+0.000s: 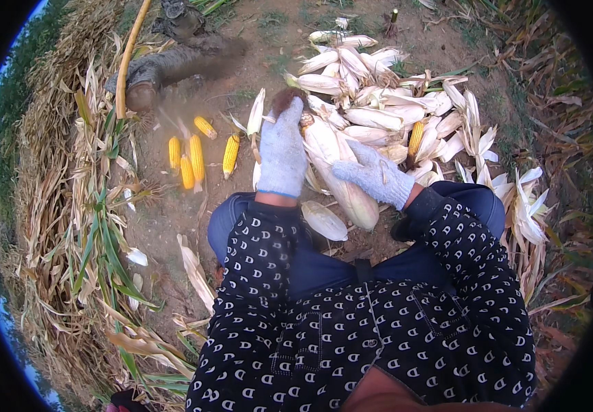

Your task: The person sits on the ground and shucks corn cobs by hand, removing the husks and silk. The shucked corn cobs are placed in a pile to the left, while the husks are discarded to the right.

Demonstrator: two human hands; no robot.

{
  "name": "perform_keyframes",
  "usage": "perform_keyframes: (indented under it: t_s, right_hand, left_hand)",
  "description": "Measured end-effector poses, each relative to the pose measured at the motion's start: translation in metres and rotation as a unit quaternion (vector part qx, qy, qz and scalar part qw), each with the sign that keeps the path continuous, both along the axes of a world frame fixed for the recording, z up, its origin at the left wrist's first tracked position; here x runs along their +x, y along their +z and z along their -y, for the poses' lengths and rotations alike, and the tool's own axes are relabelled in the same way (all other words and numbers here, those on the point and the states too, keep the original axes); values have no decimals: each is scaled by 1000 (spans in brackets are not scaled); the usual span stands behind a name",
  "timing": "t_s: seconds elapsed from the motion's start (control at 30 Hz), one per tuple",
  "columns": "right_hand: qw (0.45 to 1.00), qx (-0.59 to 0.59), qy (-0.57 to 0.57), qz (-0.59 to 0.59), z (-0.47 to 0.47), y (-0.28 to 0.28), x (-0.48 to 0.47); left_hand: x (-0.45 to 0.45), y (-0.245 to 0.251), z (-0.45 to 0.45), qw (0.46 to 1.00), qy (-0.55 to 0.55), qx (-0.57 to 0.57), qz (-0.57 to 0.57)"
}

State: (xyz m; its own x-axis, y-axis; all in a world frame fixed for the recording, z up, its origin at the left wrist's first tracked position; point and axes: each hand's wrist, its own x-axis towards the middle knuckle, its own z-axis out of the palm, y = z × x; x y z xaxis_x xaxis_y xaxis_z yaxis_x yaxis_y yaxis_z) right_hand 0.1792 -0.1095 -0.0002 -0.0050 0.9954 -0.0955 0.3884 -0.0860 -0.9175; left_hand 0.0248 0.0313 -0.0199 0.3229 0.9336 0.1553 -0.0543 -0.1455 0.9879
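A large ear of corn in pale husk lies slanted between my knees, its brown tip pointing away from me. My right hand, in a light grey knitted glove, grips its right side with the thumb across the husk. Beside the tip is my gloved left hand, back upward, with a tuft of brown corn silk at its fingers. The left fingertips are partly hidden. Below the hands, a smaller piece of pale husk rests on the soil.
A heap of unhusked ears spreads ahead and to the right, with one bare yellow cob on it. Several husked yellow cobs lie on the left. Beyond them are a cut log and a curved stick. Dry stalks line the left.
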Motion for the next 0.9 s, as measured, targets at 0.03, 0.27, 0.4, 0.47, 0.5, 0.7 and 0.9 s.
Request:
perform_keyframes:
  t_s: [0.03, 0.27, 0.4, 0.47, 0.5, 0.7, 0.9]
  right_hand:
    - [1000, -19, 1, 5, 0, 2, 0]
    - [998, 7, -42, 39, -3, 5, -3]
    - [979, 85, -89, 165, -5, 2, -7]
    - [983, 55, -98, 146, -8, 0, -12]
    - [982, 56, -104, 146, -9, -1, -13]
    - [985, 69, -153, 35, -16, -6, -14]
    - [980, 92, -179, -2, -17, -2, -12]
  left_hand:
    - [-2, -7, -3, 1000, -3, -11, -19]
    - [1, -10, -6, 928, -13, -281, 244]
    - [7, 12, 8, 957, 20, -183, 225]
    - [11, 18, 14, 943, 32, -218, 250]
    - [9, 19, 16, 961, 34, -191, 196]
    - [12, 6, 10, 892, -27, -326, 311]
    - [17, 11, 6, 936, -12, -237, 260]
